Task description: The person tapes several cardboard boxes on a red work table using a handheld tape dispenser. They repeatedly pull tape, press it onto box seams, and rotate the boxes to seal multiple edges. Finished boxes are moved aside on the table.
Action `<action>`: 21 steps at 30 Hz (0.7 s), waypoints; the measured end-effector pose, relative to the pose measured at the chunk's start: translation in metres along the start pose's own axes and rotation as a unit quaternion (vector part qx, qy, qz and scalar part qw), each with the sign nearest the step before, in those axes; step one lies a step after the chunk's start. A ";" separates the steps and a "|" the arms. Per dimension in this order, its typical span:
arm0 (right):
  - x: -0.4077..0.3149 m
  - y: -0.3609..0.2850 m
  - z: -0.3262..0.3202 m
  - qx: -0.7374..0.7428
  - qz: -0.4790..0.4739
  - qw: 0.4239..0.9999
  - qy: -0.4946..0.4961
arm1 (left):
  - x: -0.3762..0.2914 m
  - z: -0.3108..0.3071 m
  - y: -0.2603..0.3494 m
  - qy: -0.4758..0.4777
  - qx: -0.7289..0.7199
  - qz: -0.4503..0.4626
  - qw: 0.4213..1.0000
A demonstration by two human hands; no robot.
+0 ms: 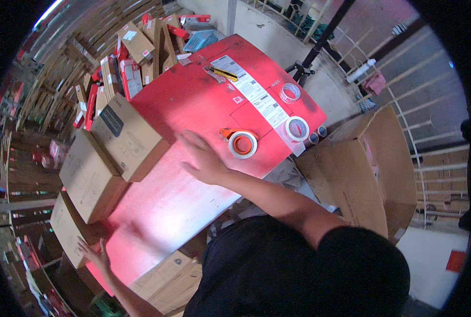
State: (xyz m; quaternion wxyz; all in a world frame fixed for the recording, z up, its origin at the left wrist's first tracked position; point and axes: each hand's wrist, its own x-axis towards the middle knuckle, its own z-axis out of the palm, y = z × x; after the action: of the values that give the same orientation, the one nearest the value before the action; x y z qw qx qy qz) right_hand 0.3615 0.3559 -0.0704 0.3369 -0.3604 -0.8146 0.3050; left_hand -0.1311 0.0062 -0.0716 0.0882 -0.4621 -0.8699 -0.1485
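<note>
Three cardboard boxes stand in a row along the far left edge of a red table [203, 115]. My left hand [96, 255] rests against the lowest box [67, 232], fingers spread. The middle box [88, 174] and the upper box [126, 138] are beside it. My right hand [203, 160], a little blurred, is over the table with its fingers apart and nothing in it. Just right of it lies an orange tape dispenser [242, 145] with a roll of tape. A strip of printed labels [255, 95] runs across the table, with a yellow utility knife [224, 74] on its upper end.
Tape rolls [297, 128] [290, 93] lie at the table's right side. Several packed cartons [136, 43] and a blue basket [200, 40] are past the far edge. A large open carton [350, 174] stands at right; flat cardboard [168, 281] leans below the near edge.
</note>
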 end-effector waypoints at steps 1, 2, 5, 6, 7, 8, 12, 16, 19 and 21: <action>-0.028 0.022 -0.036 -0.062 -0.036 0.997 0.018 | -0.019 0.016 0.037 0.051 -0.045 0.030 0.997; -0.052 0.051 -0.075 -0.089 -0.046 0.995 0.025 | -0.037 0.035 0.075 0.063 -0.027 0.074 0.995; -0.091 0.156 -0.187 -0.112 0.074 0.960 0.246 | -0.096 0.096 0.196 -0.102 0.006 -0.049 0.994; -0.098 0.195 -0.232 -0.189 0.218 0.924 0.253 | -0.104 0.117 0.235 -0.176 0.010 -0.132 0.975; -0.093 0.238 -0.279 -0.115 0.266 0.926 0.244 | -0.110 0.134 0.270 -0.211 0.034 -0.144 0.966; -0.090 0.274 -0.302 -0.298 0.208 0.879 0.310 | -0.106 0.153 0.303 -0.265 0.072 -0.128 0.953; -0.091 0.380 -0.339 -0.350 0.384 0.846 0.119 | -0.106 0.187 0.395 -0.118 0.072 -0.203 0.969; -0.101 0.420 -0.327 -0.381 0.514 0.752 0.160 | -0.102 0.191 0.407 -0.054 0.066 -0.178 0.980; -0.102 0.423 -0.322 -0.410 0.463 0.765 0.180 | -0.105 0.192 0.395 -0.067 0.062 -0.162 0.983; -0.101 0.421 -0.325 -0.392 0.474 0.771 0.166 | -0.107 0.196 0.389 -0.052 0.083 -0.150 0.984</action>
State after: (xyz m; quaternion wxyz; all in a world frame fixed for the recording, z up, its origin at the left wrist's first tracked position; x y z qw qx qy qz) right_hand 0.8235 0.5917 -0.2245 0.1087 -0.8466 -0.5208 0.0153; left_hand 0.2486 0.1955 -0.2181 0.0578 -0.3243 -0.9421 -0.0634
